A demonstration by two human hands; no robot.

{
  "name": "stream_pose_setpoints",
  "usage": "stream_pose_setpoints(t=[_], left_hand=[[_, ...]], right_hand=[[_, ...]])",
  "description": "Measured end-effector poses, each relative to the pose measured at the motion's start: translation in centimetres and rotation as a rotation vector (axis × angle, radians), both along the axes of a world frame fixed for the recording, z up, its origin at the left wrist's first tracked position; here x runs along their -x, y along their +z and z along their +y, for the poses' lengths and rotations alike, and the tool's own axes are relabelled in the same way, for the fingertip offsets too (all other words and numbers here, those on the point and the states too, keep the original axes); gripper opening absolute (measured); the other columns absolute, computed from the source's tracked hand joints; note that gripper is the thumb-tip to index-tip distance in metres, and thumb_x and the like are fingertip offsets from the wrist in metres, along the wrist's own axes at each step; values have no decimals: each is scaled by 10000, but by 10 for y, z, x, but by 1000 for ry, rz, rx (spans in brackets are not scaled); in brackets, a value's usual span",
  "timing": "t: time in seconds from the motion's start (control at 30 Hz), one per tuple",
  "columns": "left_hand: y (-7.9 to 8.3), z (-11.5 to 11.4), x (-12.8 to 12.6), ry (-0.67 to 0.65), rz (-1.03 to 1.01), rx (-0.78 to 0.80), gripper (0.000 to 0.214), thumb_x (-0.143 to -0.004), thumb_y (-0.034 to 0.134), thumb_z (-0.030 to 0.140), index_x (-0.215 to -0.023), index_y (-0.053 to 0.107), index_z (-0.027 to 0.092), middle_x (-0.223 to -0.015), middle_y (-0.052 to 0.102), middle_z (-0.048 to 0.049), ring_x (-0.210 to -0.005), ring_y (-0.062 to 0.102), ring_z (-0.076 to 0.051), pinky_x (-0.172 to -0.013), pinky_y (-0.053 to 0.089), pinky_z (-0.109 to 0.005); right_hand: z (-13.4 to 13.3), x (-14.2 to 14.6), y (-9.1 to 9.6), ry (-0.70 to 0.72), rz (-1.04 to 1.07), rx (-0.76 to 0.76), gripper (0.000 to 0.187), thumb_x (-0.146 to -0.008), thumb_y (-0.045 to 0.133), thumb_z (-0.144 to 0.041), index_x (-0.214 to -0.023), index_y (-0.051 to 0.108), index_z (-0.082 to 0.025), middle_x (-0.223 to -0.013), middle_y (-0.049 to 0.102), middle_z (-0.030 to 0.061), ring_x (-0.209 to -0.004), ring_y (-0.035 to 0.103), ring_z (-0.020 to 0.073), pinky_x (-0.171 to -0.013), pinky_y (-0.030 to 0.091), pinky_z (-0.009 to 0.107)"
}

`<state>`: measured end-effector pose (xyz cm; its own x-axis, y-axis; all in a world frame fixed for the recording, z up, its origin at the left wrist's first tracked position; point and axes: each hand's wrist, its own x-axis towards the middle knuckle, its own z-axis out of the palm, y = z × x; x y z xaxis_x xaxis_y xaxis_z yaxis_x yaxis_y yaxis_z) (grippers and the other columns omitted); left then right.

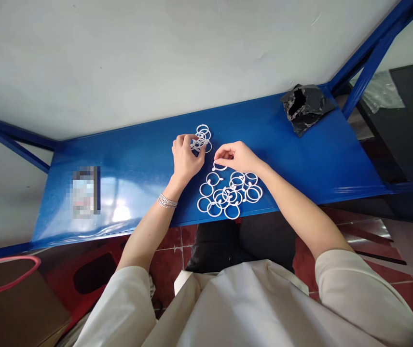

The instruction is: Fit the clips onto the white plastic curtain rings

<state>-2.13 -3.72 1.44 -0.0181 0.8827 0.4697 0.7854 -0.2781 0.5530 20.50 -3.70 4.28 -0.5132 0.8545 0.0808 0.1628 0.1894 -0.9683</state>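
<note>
White plastic rings (230, 195) held on a blue metal shelf (293, 154)

At the far left, a cardboard box (14, 313) is seen low on the floor, with a pink hoop (11, 257) lying across it. A dark red object with an oval opening (61, 284) is placed just beside the box, above red floor tiles (168, 246). On the left part of the shelf, a pixelated object (85, 192) is lying flat; it is too blurred to be identified.

A stack of silver bangles (167, 201) is worn on the left wrist. The left hand (186, 159) is curled down, its fingers gripping a small tangled cluster of rings (202, 137), part of which is hidden by them. Just to the right, a single ring (220, 168) is pinched between the thumb and forefinger of the right hand (236, 156), directly above a looser pile of rings (230, 193). The pile lies flat on the shelf, near its front edge, and its rings overlap and partly hide one another.

Further right, a torn black plastic bag (306, 107) is set against the wall, well apart from both hands. Beyond the shelf, a blue metal strut (369, 72) crosses in front of a crumpled clear plastic sheet (380, 91).
</note>
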Motion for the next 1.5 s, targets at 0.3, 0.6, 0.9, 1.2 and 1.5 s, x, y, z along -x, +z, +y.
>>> stream_pose_setpoints(t=[0.3,0.6,0.9,1.2,1.5], left_hand=[[22,-14,-11,-308,-135,-84,168,-1083,655,380,-1080,714,223,-970,782,-59,-788,646,-171,-817,561,-362],[16,-13,-14,-421,-182,-81,141,-1030,722,332,-971,734,204,-838,756,-26,-690,596,-128,-677,496,-294],[14,-14,-14,-409,-275,34,210,-1094,667,364,-1176,775,203,-874,761,-34,-714,655,-121,-680,543,-263],[16,-13,-10,-486,-252,74,343,-1166,508,360,-1328,769,207,-1020,848,-94,-836,748,-176,-737,583,-314],[19,-16,-15,-434,-234,101,228,-1092,563,228,-1212,755,193,-962,836,-72,-797,737,-151,-713,554,-291]], right_hand=[[8,3,-11,-199,218,38,358,-840,900,-470,-990,776,-170,-803,769,43,-636,687,159,-578,557,295],[9,3,-8,-219,327,80,413,-834,928,-512,-1011,763,-178,-872,796,48,-731,743,184,-702,667,350],[8,1,-11,-102,158,11,278,-835,885,-371,-935,698,-192,-858,769,39,-773,711,180,-731,560,333],[8,2,-13,-163,137,3,293,-835,890,-373,-926,670,-203,-874,764,29,-747,705,170,-727,563,332],[7,2,-11,-139,135,34,229,-805,862,-301,-901,687,-189,-849,760,28,-736,703,154,-706,546,305]])
